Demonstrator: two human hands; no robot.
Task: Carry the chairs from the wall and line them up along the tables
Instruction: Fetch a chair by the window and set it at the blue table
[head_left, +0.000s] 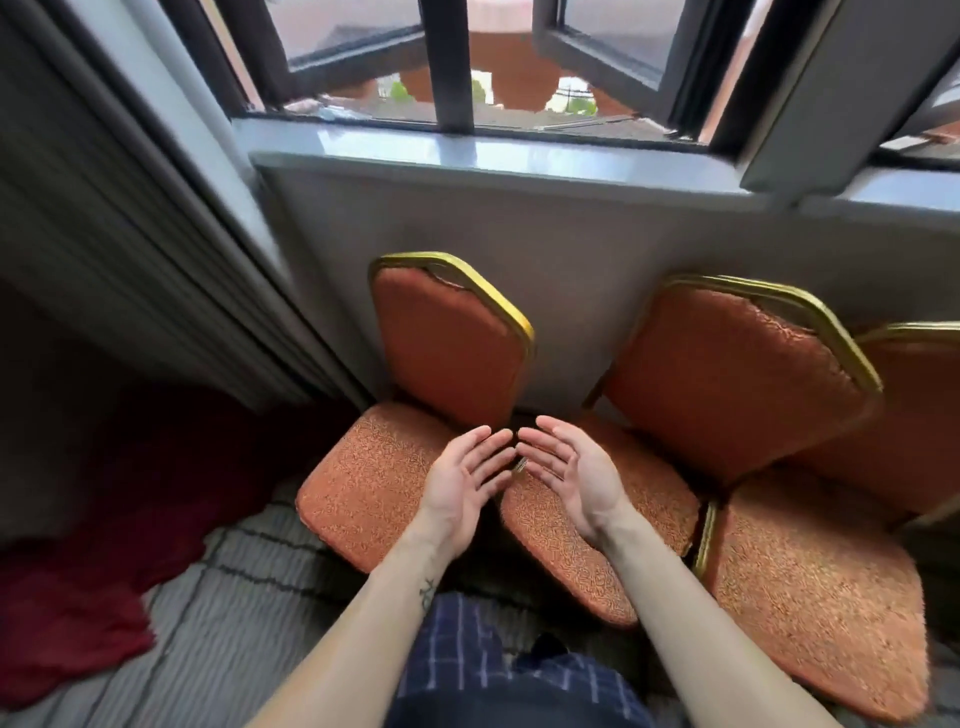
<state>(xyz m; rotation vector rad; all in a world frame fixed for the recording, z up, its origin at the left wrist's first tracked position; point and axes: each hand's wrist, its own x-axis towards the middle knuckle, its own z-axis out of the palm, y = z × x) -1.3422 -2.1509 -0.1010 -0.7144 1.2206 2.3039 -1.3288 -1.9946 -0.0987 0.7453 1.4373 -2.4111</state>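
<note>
Chair 1 (447, 338), chair 2 (727, 374), chair 3 (810, 597) in row, backs against wall (571, 249). Left hand (465, 475), right hand (569, 478) hover before wall over chair 1, chair 2 seats; palms up, fingers (543, 434) wide, empty.

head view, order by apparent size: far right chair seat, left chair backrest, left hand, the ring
1. far right chair seat, though nearness to the camera inflates it
2. left chair backrest
3. left hand
4. ring
</note>
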